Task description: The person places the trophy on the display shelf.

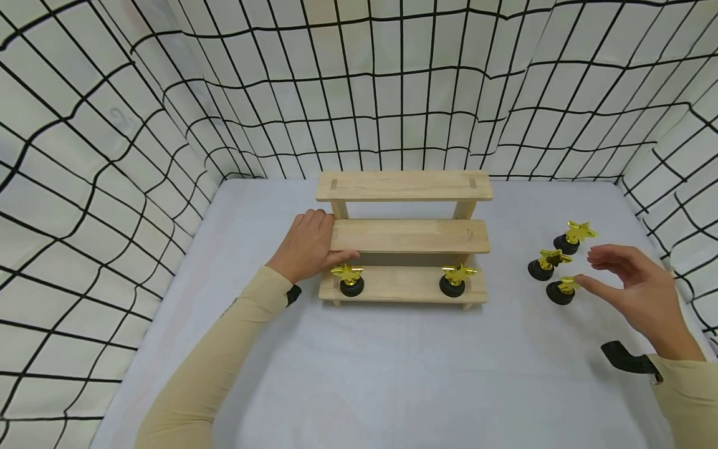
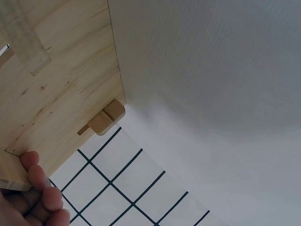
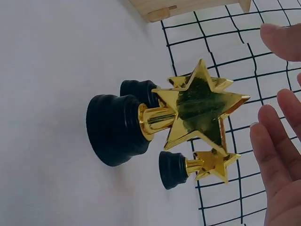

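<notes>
A three-step wooden display stand stands at the back middle of the table. My left hand grips the left end of its middle step; the left wrist view shows the fingers curled round the board. On the bottom step stand two star trophies, one at the left and one at the right. Three more gold star trophies with black bases stand to the right: a front one, a middle one and a back one. Beside the front trophy, my right hand has thumb and fingers spread apart, holding nothing.
White cloth covers the table. Black grid netting over white walls surrounds the table at the back and both sides. Dark straps sit at the wrists.
</notes>
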`<state>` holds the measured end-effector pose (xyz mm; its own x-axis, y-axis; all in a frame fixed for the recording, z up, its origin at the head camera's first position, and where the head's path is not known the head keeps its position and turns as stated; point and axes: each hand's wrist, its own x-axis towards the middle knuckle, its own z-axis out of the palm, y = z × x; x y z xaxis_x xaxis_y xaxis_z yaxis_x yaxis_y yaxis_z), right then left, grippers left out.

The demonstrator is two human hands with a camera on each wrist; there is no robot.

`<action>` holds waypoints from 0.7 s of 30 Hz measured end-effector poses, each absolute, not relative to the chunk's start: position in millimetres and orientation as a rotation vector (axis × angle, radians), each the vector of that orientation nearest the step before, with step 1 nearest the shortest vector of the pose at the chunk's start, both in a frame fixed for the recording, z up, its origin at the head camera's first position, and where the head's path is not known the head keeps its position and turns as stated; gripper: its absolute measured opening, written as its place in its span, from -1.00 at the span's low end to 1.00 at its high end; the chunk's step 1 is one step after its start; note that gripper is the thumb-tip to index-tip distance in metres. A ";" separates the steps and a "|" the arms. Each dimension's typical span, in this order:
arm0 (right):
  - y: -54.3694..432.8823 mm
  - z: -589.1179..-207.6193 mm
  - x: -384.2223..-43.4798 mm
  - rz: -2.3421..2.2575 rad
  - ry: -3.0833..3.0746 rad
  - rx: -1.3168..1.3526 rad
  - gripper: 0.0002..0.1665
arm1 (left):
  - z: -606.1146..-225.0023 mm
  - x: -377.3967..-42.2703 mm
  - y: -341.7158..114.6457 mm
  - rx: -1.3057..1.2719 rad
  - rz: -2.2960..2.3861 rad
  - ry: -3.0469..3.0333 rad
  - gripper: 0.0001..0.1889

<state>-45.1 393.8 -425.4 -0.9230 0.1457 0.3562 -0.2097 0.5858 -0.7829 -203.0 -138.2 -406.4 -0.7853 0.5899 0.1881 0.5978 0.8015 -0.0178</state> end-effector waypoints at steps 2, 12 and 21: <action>394.8 -430.4 -44.0 1.289 -2.441 0.032 -0.26 | -406.0 -202.7 -138.0 -0.935 -0.058 -2.798 0.03; 402.1 -451.9 -40.4 1.320 -2.543 -0.090 -0.31 | -406.9 -202.8 -136.6 -0.933 -0.047 -2.779 -0.16; 409.7 -465.0 -37.8 1.429 -2.602 -0.183 -0.31 | -408.0 -203.1 -137.3 -0.935 -0.040 -2.772 -0.15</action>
